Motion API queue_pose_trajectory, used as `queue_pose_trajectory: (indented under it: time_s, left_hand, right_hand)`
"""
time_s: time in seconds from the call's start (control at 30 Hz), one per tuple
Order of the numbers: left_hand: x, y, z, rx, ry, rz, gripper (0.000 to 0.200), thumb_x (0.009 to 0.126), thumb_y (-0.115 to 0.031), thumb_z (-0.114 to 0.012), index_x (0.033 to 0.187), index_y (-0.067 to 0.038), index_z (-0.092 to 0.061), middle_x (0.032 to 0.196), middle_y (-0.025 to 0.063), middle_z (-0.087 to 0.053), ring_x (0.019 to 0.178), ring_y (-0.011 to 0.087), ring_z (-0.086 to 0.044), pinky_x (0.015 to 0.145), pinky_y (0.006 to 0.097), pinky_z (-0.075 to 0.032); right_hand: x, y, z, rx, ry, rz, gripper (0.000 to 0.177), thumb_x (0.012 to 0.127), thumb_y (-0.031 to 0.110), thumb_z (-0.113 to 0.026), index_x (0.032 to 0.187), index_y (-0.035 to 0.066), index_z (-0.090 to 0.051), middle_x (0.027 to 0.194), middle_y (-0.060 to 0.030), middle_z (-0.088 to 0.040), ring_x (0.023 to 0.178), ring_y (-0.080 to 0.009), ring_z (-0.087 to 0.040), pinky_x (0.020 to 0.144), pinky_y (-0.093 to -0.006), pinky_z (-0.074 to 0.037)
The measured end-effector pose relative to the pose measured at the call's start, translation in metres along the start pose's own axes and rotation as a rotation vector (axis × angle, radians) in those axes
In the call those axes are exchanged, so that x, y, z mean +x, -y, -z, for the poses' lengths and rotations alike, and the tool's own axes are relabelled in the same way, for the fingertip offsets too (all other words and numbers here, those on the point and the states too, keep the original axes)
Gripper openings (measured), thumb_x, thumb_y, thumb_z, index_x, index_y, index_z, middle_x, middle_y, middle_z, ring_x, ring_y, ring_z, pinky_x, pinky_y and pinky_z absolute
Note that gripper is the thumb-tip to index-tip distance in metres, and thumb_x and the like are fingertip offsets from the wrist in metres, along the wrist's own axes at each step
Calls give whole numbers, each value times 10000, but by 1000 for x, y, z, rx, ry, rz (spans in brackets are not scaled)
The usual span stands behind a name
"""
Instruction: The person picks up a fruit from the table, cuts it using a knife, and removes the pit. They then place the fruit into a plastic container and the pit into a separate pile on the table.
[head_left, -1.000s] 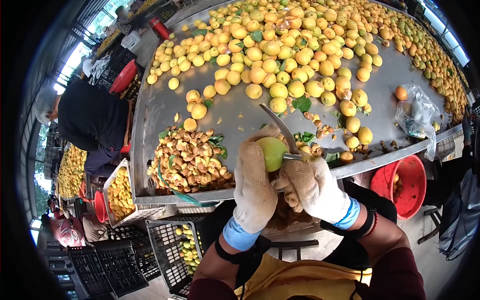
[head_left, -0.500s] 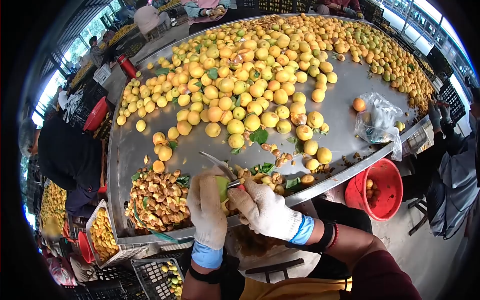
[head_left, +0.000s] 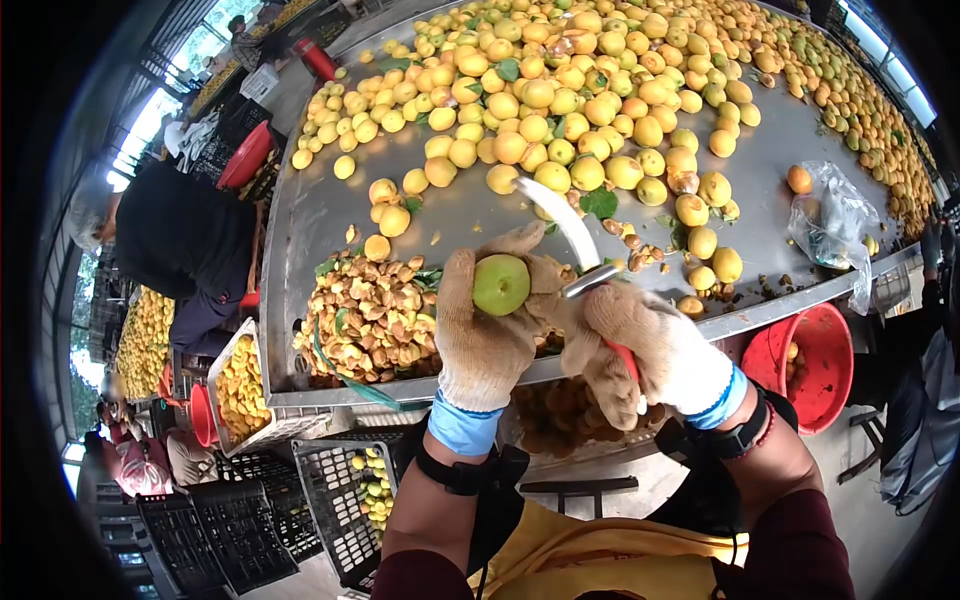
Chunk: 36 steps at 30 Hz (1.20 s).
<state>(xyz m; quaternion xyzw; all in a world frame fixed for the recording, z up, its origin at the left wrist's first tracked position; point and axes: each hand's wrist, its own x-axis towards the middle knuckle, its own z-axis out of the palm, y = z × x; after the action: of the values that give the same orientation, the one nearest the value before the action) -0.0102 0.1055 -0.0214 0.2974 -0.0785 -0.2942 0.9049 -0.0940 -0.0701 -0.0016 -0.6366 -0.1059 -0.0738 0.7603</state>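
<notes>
My left hand [head_left: 482, 350], in a knitted work glove, is closed around a green apricot [head_left: 501, 286], whose smooth round face points up at me. My gloved right hand [head_left: 660, 345] grips a curved knife [head_left: 562, 220] by its red handle. The blade sticks up and to the left, apart from the green apricot, over the steel table [head_left: 318, 235]. Just left of my left hand lies a heap of brown apricot pits [head_left: 370, 320]. Beyond both hands spreads a big pile of yellow apricots [head_left: 560, 95] with some green leaves.
A clear plastic bag [head_left: 832, 225] lies at the table's right side, above a red bucket [head_left: 808, 365]. Below the left edge stand a crate of yellow fruit pieces [head_left: 243, 385] and a black crate [head_left: 340, 490]. A person in dark clothes [head_left: 185, 230] works at the left.
My hands have moved apart and rightward in view. The blade, earlier close against the green apricot, now stands clear of it. The fruit has turned more into view, and the whole view has shifted.
</notes>
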Motion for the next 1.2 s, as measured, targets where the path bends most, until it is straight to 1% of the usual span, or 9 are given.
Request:
queue_pose_trajectory:
  time_s: [0.03,0.17,0.43,0.57,0.63,0.77,0.83,0.9,1.2]
  left_hand:
    - [-1,-2,3,-33,156,-32,528,1088,-424,-440,1362,1,-588,1194,147,-701,1033,263,-686,876,407,-590]
    - [-2,0,-2,-1,31,-125,568,1079,-424,-453,1391,38,-561,1192,165,-688,1076,277,-669,924,462,-576]
    - [-4,-6,-8,-132,41,-20,606,1095,-489,-400,1436,-5,-523,1242,166,-680,1067,288,-687,939,476,-582]
    - [-6,-7,-2,238,-104,-72,668,1095,-583,-331,1351,-9,-559,1276,182,-676,1046,296,-719,904,446,-610]
    - [-10,-7,-9,401,-96,-184,700,1103,-594,-270,1250,13,-587,1239,212,-695,1042,319,-731,903,425,-619]
    - [-12,-14,-13,101,-113,-63,780,1102,-611,-234,1151,62,-623,1161,244,-715,1029,325,-731,923,410,-612]
    - [-12,-15,-11,155,-144,-29,816,1097,-627,-224,1112,77,-636,1141,247,-720,1007,319,-733,919,406,-611]
    - [-12,-13,-4,460,-185,-119,887,1068,-691,-221,1069,80,-659,1111,239,-730,988,308,-731,919,407,-608]
    - [-17,-32,4,271,-138,110,895,1066,-695,-195,1014,67,-661,1056,247,-735,963,326,-740,896,432,-621]
  right_hand:
    - [-7,14,5,551,-23,-490,344,1047,255,-592,1229,-34,-636,893,-89,-711,640,-156,-703,494,-257,-508]
    - [-15,20,-15,114,-80,-658,279,1043,259,-586,1170,31,-686,753,-33,-657,598,-115,-638,497,-244,-493]
    - [-17,13,-35,-10,-63,-523,339,1044,352,-593,1069,32,-703,803,-73,-698,642,-122,-659,584,-294,-518]
    - [-8,15,-22,-518,9,-142,306,996,352,-654,1036,52,-701,715,-173,-669,685,-399,-696,602,-439,-551]
    - [-8,19,-16,-694,73,-149,320,982,364,-672,1076,61,-715,744,-195,-663,718,-414,-687,613,-445,-546]
    - [-4,19,-11,-795,161,-92,315,980,372,-680,1063,72,-728,767,-193,-665,730,-417,-681,605,-456,-535]
    - [0,23,-13,-690,153,69,295,950,299,-682,893,10,-664,695,-184,-604,656,-399,-639,586,-447,-487]
    - [-2,27,-13,-690,204,-30,328,943,338,-689,884,18,-658,706,-183,-599,676,-416,-632,605,-455,-492]
    - [-11,15,-20,-959,117,-122,345,936,374,-708,848,46,-646,721,-203,-599,700,-443,-637,598,-473,-503]
